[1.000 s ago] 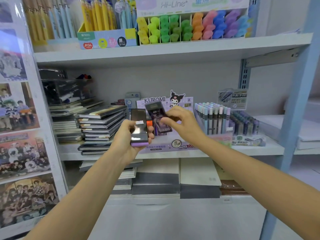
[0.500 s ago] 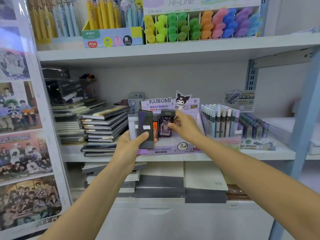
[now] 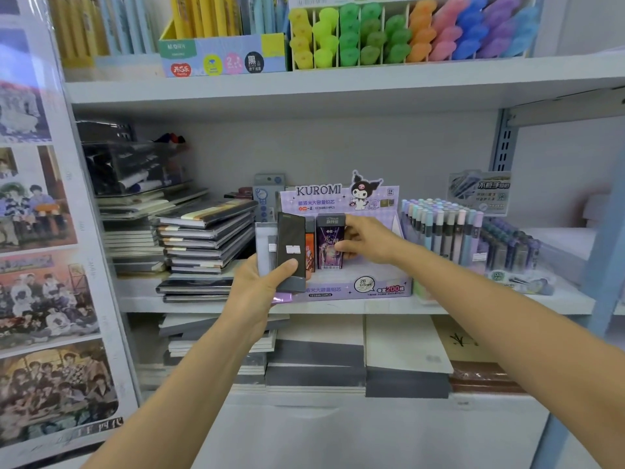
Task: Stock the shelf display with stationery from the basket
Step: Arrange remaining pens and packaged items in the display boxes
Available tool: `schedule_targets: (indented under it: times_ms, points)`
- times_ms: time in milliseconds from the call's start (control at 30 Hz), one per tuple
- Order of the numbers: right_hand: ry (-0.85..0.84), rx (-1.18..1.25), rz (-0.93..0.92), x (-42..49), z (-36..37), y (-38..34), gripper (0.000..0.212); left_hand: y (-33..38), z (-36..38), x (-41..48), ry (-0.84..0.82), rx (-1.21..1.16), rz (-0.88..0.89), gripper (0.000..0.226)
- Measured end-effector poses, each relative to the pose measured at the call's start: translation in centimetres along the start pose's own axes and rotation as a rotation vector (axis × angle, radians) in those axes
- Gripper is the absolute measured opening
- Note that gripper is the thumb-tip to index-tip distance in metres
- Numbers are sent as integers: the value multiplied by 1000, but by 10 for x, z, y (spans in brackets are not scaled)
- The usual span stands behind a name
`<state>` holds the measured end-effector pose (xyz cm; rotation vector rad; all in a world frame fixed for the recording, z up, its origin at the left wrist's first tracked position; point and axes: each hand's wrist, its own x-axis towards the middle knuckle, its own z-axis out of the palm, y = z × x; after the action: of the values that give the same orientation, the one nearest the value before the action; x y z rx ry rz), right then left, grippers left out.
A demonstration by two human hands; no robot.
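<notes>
White shelf (image 3: pixel 142 289) (notebook stacks (image 3: pixel 206 238) left) bears Kuromi display (image 3: pixel 338 198)

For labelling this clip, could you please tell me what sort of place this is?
Most likely a stationery shop: the white shelving holds a Kuromi pencil-lead display box, a rack of coloured highlighters and stacked notebooks.

Your left hand (image 3: pixel 260 292), arm outstretched, grips a stack of dark cases (image 3: pixel 291 245); your right hand (image 3: pixel 367 242) pinches a purple case (image 3: pixel 328 252).
</notes>
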<state>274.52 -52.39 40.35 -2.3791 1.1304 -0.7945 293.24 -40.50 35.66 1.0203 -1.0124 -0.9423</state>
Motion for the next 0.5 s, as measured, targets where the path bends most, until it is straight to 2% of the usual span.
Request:
schedule_targets:
  times_ms: [100, 233, 367, 433, 500]
  points:
    - [-36, -78, 20, 3, 2, -2, 31, -1, -1, 0, -4, 11, 12, 25]
    - [50, -117, 51, 1, 13, 2, 29, -2, 1, 0, -3, 17, -10, 27]
    - [216, -207, 14, -6, 16, 5, 53, -1, 2, -2, -22, 37, -18, 30]
    - [361, -135, -66, -12, 11, -1, 52, 1, 2, -4, -23, 33, -18, 31]
    - [418, -2, -287, -21, 2, -10, 47, 5, 3, -5, -26, 16, -26, 32]
